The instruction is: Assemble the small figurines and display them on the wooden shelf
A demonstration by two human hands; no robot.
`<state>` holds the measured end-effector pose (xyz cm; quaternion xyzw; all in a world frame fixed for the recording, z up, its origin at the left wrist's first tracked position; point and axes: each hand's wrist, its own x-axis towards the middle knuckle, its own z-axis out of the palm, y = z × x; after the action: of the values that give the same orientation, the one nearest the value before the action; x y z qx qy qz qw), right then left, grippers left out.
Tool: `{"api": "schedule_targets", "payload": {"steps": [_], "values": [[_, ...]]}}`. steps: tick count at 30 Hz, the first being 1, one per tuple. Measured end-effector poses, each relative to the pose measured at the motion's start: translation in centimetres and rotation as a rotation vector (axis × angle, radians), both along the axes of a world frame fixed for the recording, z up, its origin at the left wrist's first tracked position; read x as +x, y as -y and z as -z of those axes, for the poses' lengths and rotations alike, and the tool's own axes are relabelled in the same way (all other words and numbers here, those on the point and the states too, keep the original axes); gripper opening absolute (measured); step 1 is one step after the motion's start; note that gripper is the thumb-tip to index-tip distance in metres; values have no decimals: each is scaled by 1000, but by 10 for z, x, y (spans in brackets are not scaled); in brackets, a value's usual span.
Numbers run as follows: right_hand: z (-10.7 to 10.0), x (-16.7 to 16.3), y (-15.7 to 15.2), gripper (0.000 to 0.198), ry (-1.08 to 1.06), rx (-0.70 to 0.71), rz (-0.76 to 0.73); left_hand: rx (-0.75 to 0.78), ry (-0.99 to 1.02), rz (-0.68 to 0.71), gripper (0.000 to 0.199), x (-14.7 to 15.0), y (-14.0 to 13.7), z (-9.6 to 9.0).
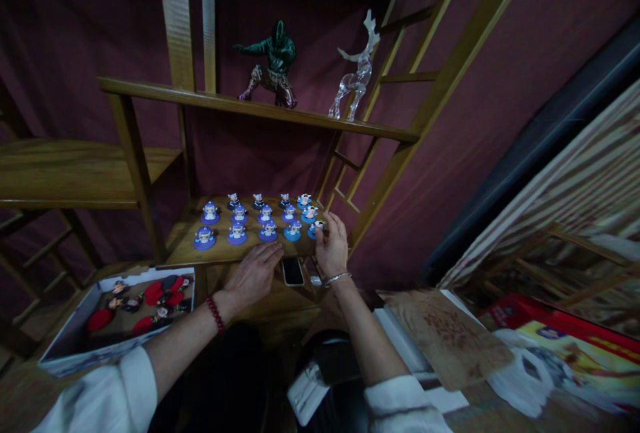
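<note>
Several small toy figurines stand in rows on a low wooden shelf (183,246). Most at the left and middle have purple round bases, such as the purple figurine (237,233). On the right edge, some have light-blue bases, like the blue-based figurine (309,213). My right hand (333,249) curls its thumb and fingers around the front-right figurine (315,229), which is partly hidden and stands on the shelf. My left hand (255,273) lies with fingers stretched out at the shelf's front edge, just below the front row, holding nothing.
A box (117,351) with several red-based figurines sits at lower left. A phone (293,271) lies between my hands. Overhead, an upper shelf (320,118) bears a dark crouching statue (277,63) and a clear deer (357,79). Cardboard (445,333) lies at right.
</note>
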<state>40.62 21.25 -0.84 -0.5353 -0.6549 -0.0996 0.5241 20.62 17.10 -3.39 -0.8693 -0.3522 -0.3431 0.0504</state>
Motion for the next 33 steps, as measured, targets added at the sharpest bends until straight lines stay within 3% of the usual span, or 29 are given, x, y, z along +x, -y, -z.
{"api": "schedule_targets", "payload": {"steps": [14,33], "values": [[11,6,-15,40,38,-164,9,-1,16,23,46,0,-3,2],[15,11,-19,40,76,-152,20,-2,9,19,45,0,-1,1]]}}
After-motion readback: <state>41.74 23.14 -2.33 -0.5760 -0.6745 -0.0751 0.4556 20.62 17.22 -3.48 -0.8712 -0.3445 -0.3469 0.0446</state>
